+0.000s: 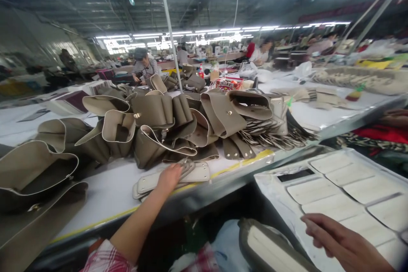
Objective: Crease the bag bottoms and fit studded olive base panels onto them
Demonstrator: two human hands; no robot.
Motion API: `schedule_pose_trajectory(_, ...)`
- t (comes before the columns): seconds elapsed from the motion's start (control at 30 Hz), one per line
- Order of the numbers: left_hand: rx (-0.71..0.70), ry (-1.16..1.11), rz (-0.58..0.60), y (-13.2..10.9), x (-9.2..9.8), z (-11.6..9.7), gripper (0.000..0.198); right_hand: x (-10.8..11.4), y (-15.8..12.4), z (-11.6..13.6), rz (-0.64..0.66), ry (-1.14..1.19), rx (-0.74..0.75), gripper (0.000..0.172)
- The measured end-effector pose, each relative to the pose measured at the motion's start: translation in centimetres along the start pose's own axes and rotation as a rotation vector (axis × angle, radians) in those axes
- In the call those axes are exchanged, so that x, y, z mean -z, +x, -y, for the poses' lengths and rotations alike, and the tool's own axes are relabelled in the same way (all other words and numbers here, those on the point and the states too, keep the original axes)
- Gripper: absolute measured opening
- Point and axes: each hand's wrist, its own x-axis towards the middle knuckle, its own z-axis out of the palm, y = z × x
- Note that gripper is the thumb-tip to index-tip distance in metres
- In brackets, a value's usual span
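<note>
My left hand [169, 179] reaches over the front edge of the table. Its fingers are closed on a grey strap piece [187, 166], partly hidden by the hand. Under and beside it lie flat pale strap pieces [147, 182] with small metal studs. My right hand [341, 238] hovers over a white tray [266, 185] at the lower right, its fingers loosely bent and a little apart, with nothing visible in them. Several cream panels [338, 195] lie in rows on that tray. Just beyond my left hand rises a heap of taupe bag bodies [153, 110].
Bundled dark straps [274, 131] lie right of the heap. Yellow tape [95, 224] runs along the table edge. Below, between table and tray, sits a taupe-and-cream piece [264, 242]. Across the table a person [145, 68] works; a thin pole [170, 29] stands behind the heap.
</note>
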Motion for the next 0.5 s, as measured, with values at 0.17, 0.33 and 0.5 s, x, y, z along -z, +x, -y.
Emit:
schedule_pose_trajectory(0.17, 0.252, -0.138, -0.486, -0.1, 4.2, 2.6, 0.028, -0.3, 0.3, 5.4, 0.064, 0.001, 0.062, 0.037)
schedule_pose_trajectory(0.33, 0.448, -0.315, -0.774, -0.1, 8.2, 5.3, 0.029, -1.0, 0.2, 4.7, 0.005, -0.121, 0.045, 0.038)
schedule_pose_trajectory(0.5, 0.592, -0.607, -0.8, 1.0, 8.3, 5.4, 0.027, -3.7, 1.1, 7.5, -0.041, -0.218, 0.238, 0.038)
